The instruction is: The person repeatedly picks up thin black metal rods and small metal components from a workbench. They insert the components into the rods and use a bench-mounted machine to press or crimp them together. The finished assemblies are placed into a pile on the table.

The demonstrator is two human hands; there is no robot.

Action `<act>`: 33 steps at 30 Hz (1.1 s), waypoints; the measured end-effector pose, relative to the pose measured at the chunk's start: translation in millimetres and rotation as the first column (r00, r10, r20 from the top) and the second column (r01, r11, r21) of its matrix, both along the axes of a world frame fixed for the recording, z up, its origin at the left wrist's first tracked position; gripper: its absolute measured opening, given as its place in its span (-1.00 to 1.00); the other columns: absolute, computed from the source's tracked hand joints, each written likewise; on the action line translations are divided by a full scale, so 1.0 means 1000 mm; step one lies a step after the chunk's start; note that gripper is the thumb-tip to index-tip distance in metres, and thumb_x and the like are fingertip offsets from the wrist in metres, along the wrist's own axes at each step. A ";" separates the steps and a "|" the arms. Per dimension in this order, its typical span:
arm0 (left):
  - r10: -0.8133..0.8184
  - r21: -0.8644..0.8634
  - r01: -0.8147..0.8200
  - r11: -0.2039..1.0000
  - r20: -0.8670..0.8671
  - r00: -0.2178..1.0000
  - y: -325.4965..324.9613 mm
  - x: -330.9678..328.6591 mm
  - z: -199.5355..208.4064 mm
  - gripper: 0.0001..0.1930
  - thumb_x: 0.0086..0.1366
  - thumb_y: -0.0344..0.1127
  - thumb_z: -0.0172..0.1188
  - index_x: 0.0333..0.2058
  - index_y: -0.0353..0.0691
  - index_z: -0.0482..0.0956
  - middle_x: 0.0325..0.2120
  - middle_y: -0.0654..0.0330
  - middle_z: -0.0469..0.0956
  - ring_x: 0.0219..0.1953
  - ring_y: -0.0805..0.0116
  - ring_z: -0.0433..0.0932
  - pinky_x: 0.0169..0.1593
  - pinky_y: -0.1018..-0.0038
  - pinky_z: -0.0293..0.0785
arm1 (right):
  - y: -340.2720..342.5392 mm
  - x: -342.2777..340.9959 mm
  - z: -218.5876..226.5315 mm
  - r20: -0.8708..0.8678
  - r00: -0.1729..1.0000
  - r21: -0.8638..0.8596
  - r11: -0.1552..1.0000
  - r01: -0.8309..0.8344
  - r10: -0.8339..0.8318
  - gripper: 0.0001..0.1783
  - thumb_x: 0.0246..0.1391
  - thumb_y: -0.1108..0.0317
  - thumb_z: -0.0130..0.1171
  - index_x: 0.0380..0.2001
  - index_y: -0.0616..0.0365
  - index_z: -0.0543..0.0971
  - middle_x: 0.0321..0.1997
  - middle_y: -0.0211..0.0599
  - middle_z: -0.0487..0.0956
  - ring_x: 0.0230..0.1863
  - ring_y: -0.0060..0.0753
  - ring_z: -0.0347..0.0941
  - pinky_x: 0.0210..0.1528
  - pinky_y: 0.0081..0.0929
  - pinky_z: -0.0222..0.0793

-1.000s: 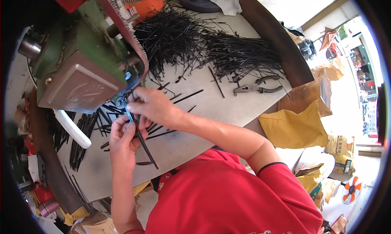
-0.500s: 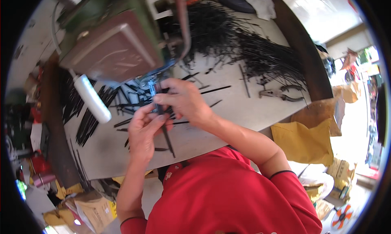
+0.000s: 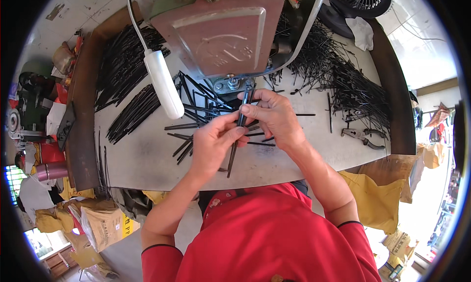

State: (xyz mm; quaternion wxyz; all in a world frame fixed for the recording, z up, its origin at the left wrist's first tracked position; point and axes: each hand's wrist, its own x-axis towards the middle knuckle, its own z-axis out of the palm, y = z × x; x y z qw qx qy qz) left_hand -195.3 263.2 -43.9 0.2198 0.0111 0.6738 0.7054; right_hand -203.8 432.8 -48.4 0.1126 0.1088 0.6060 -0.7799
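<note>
A long thin dark metal strip [image 3: 231, 160] points from under the machine toward my body. My right hand [image 3: 275, 119] pinches its upper part between thumb and fingers. Just below, my left hand [image 3: 216, 140] is closed on the same strip, thumb on top. The strip's far end reaches the bolted metal fitting [image 3: 230, 84] under the machine head [image 3: 221, 39], which is green with a dull red front cover. Whether the strip touches the fitting I cannot tell. Loose black strips [image 3: 203, 103] lie crossed beside my left hand.
At the left lie neat bundles of black strips [image 3: 128, 66]; at the back right, a tangled heap of thin black pieces [image 3: 353, 83]. Pliers [image 3: 364, 136] rest near the right edge. A white cylinder on a cable [image 3: 164, 85] hangs at the left. A black fan [image 3: 360, 2] stands behind.
My view has shifted, so the machine and table sit further right and look sharper. Both hands keep their hold on the strip near the fitting.
</note>
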 end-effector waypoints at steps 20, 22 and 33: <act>0.148 -0.210 -0.206 0.956 -0.262 0.954 -0.039 -0.046 -0.008 -0.81 0.17 -0.47 0.23 -0.22 -0.37 0.57 -0.42 0.12 0.60 -0.39 0.38 0.61 -0.29 0.45 0.53 | 0.017 -0.016 -0.009 0.059 0.993 -0.388 0.914 0.116 -0.101 -0.79 0.23 0.32 0.00 -0.20 0.25 0.36 -0.27 0.06 0.58 -0.26 -0.21 0.61 -0.28 -0.47 0.58; 0.279 0.005 -0.282 0.959 -0.166 0.946 -0.042 -0.055 -0.012 -0.82 0.19 -0.47 0.23 -0.23 -0.38 0.53 -0.40 0.11 0.59 -0.35 0.37 0.62 -0.27 0.48 0.54 | 0.013 -0.018 -0.014 0.047 0.987 -0.431 0.888 0.160 -0.154 -0.79 0.26 0.33 -0.04 -0.16 0.27 0.37 -0.21 0.06 0.58 -0.20 -0.22 0.60 -0.22 -0.48 0.58; 0.427 0.317 -0.363 0.876 -0.159 0.890 -0.009 -0.053 -0.016 -0.83 0.24 -0.51 0.15 -0.23 -0.35 0.37 -0.37 0.02 0.56 -0.31 0.24 0.64 -0.22 0.53 0.60 | -0.010 -0.013 -0.021 -0.016 0.932 -0.548 0.783 0.294 -0.361 -0.80 0.27 0.37 -0.05 -0.13 0.26 0.40 -0.10 0.03 0.55 -0.02 -0.15 0.53 0.01 -0.35 0.51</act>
